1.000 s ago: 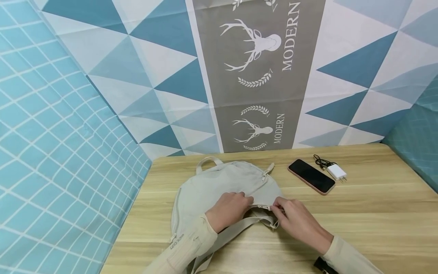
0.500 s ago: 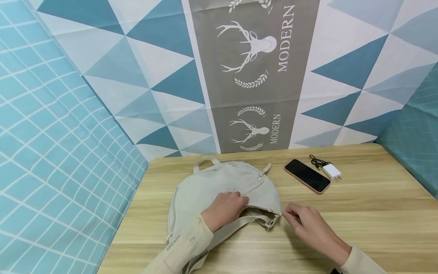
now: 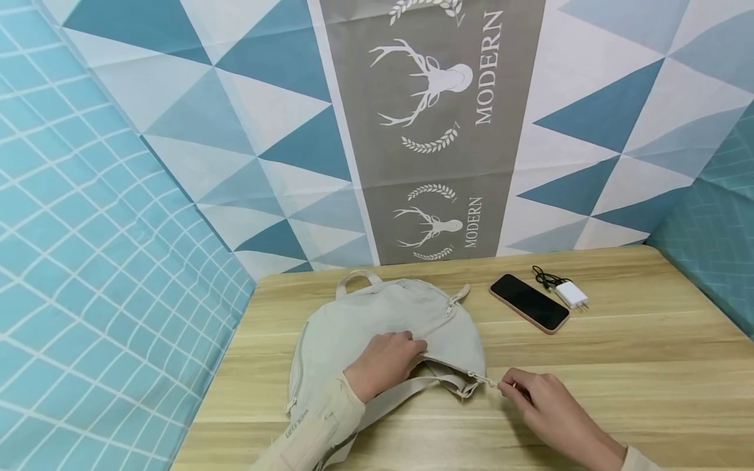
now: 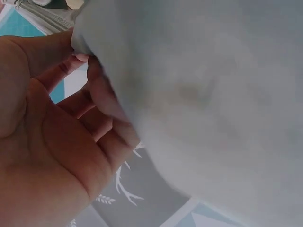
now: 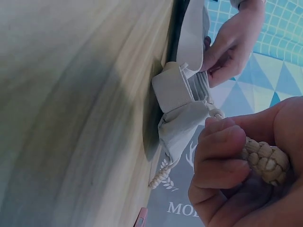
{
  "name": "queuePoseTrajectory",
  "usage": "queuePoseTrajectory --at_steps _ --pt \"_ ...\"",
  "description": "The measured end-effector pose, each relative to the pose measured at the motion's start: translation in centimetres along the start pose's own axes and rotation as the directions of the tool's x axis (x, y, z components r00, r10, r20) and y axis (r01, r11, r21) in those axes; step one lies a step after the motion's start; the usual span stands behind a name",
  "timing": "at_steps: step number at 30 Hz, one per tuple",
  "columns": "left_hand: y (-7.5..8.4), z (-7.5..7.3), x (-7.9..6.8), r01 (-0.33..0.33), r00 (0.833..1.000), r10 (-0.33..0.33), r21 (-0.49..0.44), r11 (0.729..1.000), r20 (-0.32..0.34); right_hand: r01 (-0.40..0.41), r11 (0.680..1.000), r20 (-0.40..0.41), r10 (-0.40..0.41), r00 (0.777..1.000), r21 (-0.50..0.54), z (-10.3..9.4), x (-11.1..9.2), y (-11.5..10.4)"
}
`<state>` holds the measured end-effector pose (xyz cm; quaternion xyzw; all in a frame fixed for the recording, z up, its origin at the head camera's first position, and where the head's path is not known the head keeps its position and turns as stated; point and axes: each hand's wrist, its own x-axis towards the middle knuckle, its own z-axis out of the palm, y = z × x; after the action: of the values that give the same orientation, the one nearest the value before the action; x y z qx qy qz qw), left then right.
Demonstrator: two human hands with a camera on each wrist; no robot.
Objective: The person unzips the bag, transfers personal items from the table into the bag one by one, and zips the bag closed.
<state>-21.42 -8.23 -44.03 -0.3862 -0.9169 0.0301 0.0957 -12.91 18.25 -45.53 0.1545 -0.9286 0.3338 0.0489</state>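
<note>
A cream cloth backpack (image 3: 377, 314) lies on the wooden table, its zipped pocket gaping along the near side. My left hand (image 3: 385, 363) pinches the fabric at the upper edge of that opening; in the left wrist view, thumb and fingers meet on the cloth. To the right of the bag, my right hand (image 3: 548, 399) grips the braided cord zipper pull (image 5: 267, 163), its knotted end showing inside the curled fingers in the right wrist view. The cord stretches from the slider to my fingertips. A flat strap (image 3: 406, 398) runs below the opening. The pocket's inside is mostly hidden.
A phone (image 3: 529, 303) in a pink case lies right of the backpack. Beside it are a white charger plug (image 3: 571, 295) and a black cable (image 3: 548, 278). Another zipper pull (image 3: 459, 294) sticks out at the bag's upper right. Patterned cloth walls stand behind and at the sides.
My right hand has moved right and toward me, drawing the zipper slider to the right end of the opening. The left hand keeps its hold on the fabric.
</note>
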Motion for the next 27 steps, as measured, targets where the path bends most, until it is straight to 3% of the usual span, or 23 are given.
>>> queuePoseTrajectory --at_steps 7,11,16,22,27 --pt "1.2 0.8 -1.1 -0.044 0.992 0.06 0.139 0.989 -0.111 -0.029 0.999 0.107 0.024 0.994 0.042 0.3 -0.8 0.4" --pt "1.5 1.1 -1.4 -0.04 0.983 0.067 0.16 0.986 -0.169 0.036 0.994 0.182 -0.055 0.982 0.105 0.5 -0.9 0.8" --pt "1.8 1.2 -2.0 -0.041 0.981 0.07 0.158 0.987 -0.182 0.108 0.975 0.271 -0.159 0.949 0.194 0.6 -0.9 1.0" --pt "2.1 0.3 -3.1 -0.028 0.985 0.047 0.112 0.993 -0.169 0.068 0.983 0.265 -0.113 0.958 0.171 0.3 -0.8 1.3" --pt "1.9 -1.4 -3.9 -0.006 0.991 0.009 0.021 1.0 -0.136 0.04 0.993 0.189 -0.061 0.98 0.114 0.2 -0.6 1.8"
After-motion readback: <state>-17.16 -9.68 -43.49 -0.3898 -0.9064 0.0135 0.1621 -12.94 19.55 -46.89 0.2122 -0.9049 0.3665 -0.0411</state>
